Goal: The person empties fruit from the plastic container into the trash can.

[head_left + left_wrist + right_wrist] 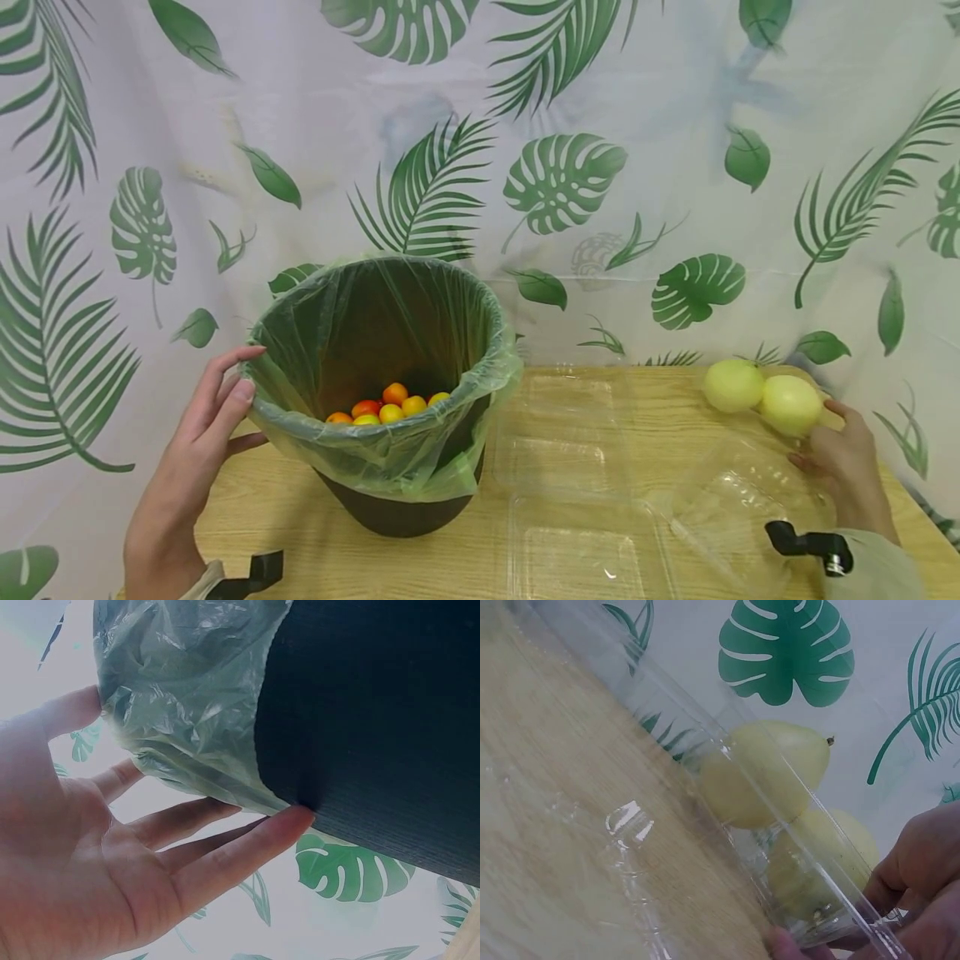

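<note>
A black bin (401, 512) lined with a pale green plastic bag (442, 408) stands on the wooden table. Small round red, orange and yellow fruits (390, 412) lie inside it. My left hand (191, 450) touches the bin's left side, fingers extended, one fingertip at the rim; in the left wrist view the fingertips meet the bag and the bin wall. At the back right, my right hand (843, 458) pinches the edge of a clear plastic container (738, 508). Two yellow-green pears (733, 386) sit just beyond, seen partly through its plastic in the right wrist view.
More clear plastic containers (577, 542) lie in a column on the table (255, 500), right of the bin. A white curtain (675, 208) printed with green leaves hangs right behind the table's back edge.
</note>
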The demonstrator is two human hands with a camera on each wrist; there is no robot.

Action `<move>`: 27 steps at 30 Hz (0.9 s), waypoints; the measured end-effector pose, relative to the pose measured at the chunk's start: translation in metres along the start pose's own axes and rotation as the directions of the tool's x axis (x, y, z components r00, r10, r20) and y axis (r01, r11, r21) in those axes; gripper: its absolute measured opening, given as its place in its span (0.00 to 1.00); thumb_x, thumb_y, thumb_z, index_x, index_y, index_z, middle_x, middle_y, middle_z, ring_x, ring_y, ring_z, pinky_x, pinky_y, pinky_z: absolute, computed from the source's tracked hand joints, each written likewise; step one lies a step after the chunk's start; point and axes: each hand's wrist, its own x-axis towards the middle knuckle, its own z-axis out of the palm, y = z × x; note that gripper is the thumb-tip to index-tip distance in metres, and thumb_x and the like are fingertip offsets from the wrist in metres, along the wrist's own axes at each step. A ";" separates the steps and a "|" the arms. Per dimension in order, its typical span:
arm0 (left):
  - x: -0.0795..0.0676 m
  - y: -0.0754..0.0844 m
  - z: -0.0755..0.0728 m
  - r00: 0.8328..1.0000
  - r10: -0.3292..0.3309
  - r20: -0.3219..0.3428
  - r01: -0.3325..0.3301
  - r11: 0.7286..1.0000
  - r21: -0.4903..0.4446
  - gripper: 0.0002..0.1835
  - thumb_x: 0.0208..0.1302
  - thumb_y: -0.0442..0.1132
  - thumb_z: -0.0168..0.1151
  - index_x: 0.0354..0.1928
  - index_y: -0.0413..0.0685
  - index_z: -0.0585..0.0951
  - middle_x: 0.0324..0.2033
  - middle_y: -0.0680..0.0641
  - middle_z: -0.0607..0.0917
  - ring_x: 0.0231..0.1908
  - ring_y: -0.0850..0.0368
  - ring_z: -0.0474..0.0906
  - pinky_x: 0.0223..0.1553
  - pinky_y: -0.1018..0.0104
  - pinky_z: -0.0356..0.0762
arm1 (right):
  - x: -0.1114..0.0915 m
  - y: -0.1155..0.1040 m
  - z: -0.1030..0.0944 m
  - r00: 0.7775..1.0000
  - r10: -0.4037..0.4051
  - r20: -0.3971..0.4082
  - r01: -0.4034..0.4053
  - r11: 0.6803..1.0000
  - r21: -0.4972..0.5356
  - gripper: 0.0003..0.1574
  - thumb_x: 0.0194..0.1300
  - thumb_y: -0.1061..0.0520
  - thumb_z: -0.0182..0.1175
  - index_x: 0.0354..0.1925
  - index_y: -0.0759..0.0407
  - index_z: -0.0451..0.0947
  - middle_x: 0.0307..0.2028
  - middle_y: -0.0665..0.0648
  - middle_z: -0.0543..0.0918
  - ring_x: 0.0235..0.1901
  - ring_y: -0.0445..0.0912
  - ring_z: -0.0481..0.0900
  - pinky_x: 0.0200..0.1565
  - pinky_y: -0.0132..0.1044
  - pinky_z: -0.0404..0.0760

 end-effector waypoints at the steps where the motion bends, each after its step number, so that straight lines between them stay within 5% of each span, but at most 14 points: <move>1: 0.000 0.000 0.000 1.000 0.000 0.000 0.000 1.000 0.000 0.24 0.84 0.43 0.43 0.77 0.59 0.61 0.80 0.40 0.45 0.77 0.32 0.41 0.42 0.68 0.81 | 0.000 0.000 -0.001 1.000 0.002 0.005 -0.002 1.000 0.015 0.53 0.61 0.74 0.42 0.80 0.68 0.31 0.65 0.80 0.45 0.23 0.43 0.76 0.30 0.40 0.87; 5: 0.000 0.000 0.000 1.000 0.001 0.001 -0.001 1.000 0.002 0.24 0.84 0.43 0.43 0.77 0.59 0.60 0.80 0.40 0.45 0.77 0.31 0.41 0.42 0.68 0.81 | -0.002 -0.001 -0.005 0.999 -0.002 0.037 -0.002 0.994 0.107 0.58 0.57 0.79 0.40 0.81 0.64 0.29 0.72 0.77 0.37 0.28 0.42 0.79 0.36 0.42 0.88; 11: 0.001 -0.001 0.000 1.000 0.002 0.000 -0.002 1.000 0.000 0.24 0.84 0.43 0.43 0.77 0.59 0.61 0.80 0.40 0.45 0.77 0.32 0.41 0.42 0.68 0.81 | -0.004 -0.002 -0.002 0.998 -0.042 0.045 0.031 0.976 0.217 0.57 0.65 0.76 0.48 0.81 0.64 0.29 0.57 0.70 0.58 0.29 0.42 0.84 0.36 0.46 0.88; 20: 0.001 -0.002 0.000 1.000 0.005 -0.001 -0.005 1.000 -0.004 0.24 0.84 0.43 0.43 0.77 0.59 0.61 0.79 0.40 0.46 0.76 0.34 0.44 0.42 0.68 0.81 | -0.010 -0.010 -0.004 0.995 -0.044 0.094 0.019 0.966 0.256 0.55 0.69 0.71 0.43 0.83 0.49 0.29 0.52 0.67 0.54 0.29 0.42 0.77 0.38 0.46 0.88; 25: 0.001 -0.001 0.000 1.000 0.005 -0.002 -0.005 1.000 0.007 0.24 0.84 0.43 0.42 0.77 0.59 0.61 0.79 0.39 0.47 0.75 0.34 0.46 0.42 0.68 0.81 | -0.015 -0.019 -0.003 0.979 -0.077 0.187 0.005 0.934 0.356 0.54 0.74 0.70 0.43 0.83 0.44 0.28 0.60 0.67 0.52 0.36 0.39 0.80 0.42 0.47 0.87; 27: 0.001 -0.001 0.000 1.000 0.006 -0.002 -0.006 1.000 0.016 0.24 0.84 0.43 0.42 0.77 0.59 0.61 0.79 0.40 0.47 0.75 0.34 0.46 0.42 0.68 0.81 | -0.018 -0.023 -0.004 0.968 -0.107 0.229 0.008 0.919 0.395 0.54 0.74 0.71 0.42 0.82 0.42 0.26 0.70 0.67 0.41 0.38 0.38 0.79 0.43 0.47 0.87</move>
